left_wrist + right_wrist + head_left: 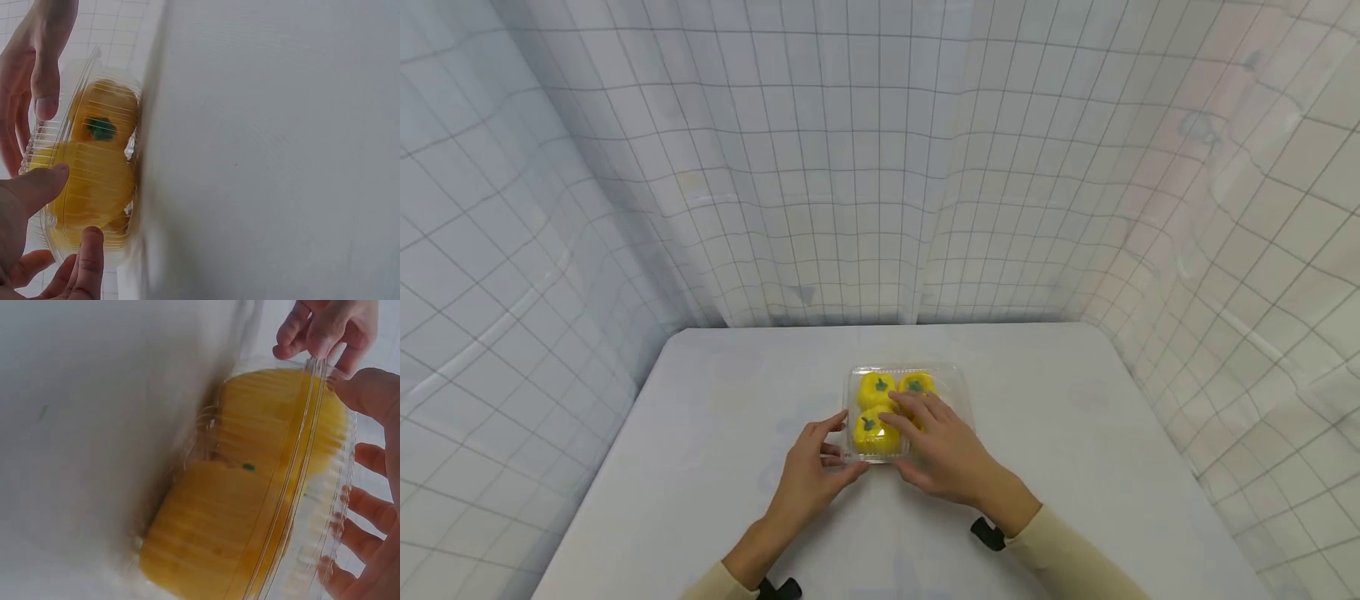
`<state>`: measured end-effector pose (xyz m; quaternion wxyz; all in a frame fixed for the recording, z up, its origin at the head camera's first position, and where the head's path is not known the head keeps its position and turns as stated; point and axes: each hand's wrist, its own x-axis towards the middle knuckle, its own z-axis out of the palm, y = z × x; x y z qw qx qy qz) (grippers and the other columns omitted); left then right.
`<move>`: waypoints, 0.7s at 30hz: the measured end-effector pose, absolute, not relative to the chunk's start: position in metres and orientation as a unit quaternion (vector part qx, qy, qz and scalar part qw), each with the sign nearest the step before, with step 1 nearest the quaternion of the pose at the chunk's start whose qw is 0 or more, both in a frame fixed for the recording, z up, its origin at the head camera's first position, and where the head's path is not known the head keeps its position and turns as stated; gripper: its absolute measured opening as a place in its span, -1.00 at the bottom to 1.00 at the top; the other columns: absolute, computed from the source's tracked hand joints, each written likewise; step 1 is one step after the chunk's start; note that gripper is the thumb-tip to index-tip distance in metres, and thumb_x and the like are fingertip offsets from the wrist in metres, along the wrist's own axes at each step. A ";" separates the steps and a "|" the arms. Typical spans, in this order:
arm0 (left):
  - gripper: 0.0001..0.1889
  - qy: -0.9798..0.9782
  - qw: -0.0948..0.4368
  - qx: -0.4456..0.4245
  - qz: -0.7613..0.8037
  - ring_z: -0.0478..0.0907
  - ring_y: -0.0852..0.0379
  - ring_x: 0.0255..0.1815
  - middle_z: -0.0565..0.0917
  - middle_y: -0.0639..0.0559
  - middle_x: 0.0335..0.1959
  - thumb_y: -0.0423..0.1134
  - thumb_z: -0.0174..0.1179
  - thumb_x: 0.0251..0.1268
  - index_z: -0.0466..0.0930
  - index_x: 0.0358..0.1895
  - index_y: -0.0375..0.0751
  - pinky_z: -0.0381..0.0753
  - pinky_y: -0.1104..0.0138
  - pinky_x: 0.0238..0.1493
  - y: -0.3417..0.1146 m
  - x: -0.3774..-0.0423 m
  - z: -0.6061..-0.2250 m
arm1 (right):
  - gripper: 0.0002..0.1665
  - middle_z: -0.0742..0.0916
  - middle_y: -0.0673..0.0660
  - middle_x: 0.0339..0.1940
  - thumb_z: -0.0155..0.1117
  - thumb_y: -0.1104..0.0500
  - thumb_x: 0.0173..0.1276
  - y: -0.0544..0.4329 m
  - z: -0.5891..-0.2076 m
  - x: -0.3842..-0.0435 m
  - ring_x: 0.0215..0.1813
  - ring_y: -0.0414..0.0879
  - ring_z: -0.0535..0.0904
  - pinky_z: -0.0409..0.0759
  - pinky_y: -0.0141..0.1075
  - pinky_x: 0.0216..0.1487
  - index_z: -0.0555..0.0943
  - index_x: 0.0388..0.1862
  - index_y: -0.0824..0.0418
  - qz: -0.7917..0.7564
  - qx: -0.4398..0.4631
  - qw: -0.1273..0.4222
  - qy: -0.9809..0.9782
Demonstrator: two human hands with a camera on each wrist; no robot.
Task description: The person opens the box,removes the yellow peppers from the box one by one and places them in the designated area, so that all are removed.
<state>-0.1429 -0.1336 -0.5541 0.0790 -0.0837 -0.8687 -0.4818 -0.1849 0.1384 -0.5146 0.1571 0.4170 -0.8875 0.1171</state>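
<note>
A clear plastic clamshell container with its lid down sits on the table, packed with several yellow bell peppers with green stems. My left hand grips its near left corner, thumb along the near edge and fingers at the left side. Over the lid lies my right hand, fingers spread and lightly bent, its fingertips on the top and its thumb by the near rim. In the left wrist view, a pepper shows through the ribbed side wall. The right hand covers part of the peppers.
The white table spreads around the container on all sides. White grid-patterned curtains hang behind the table and along its left and right. A dark wrist strap piece shows below the right wrist.
</note>
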 end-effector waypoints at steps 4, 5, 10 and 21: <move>-0.07 -0.848 0.052 -0.062 -0.524 0.89 0.13 -0.05 0.78 -0.17 0.25 -0.29 0.79 0.26 0.56 0.71 -0.13 0.92 0.39 0.03 -0.134 -0.143 -0.555 | -0.13 0.58 0.16 0.77 0.72 -0.11 0.49 0.127 -0.516 -0.189 0.77 0.15 0.53 0.55 0.23 0.80 0.57 0.68 -0.03 0.111 0.439 0.167 -0.876; -0.07 -0.841 0.046 -0.057 -0.537 0.89 0.15 -0.06 0.78 -0.18 0.24 -0.30 0.79 0.26 0.56 0.70 -0.12 0.92 0.40 0.03 -0.134 -0.144 -0.555 | -0.14 0.58 0.15 0.77 0.70 -0.11 0.50 0.125 -0.517 -0.189 0.77 0.14 0.54 0.55 0.22 0.80 0.57 0.68 -0.04 0.108 0.443 0.169 -0.874; -0.12 -0.807 0.022 -0.033 -0.589 0.87 0.25 -0.09 0.77 -0.21 0.18 -0.36 0.76 0.28 0.60 0.68 -0.11 0.90 0.45 0.01 -0.135 -0.143 -0.556 | -0.15 0.57 0.13 0.80 0.66 -0.18 0.55 0.114 -0.519 -0.191 0.79 0.13 0.53 0.53 0.19 0.83 0.57 0.70 -0.06 0.108 0.462 0.163 -0.865; -0.23 -0.750 -0.059 0.002 -0.659 0.88 0.20 -0.12 0.78 -0.22 0.04 -0.41 0.65 0.39 0.66 0.64 0.03 0.84 0.47 -0.02 -0.148 -0.144 -0.550 | -0.08 0.66 0.04 0.72 0.70 -0.27 0.50 0.100 -0.522 -0.201 0.69 0.05 0.61 0.61 0.05 0.77 0.58 0.75 -0.18 0.077 0.481 0.185 -0.853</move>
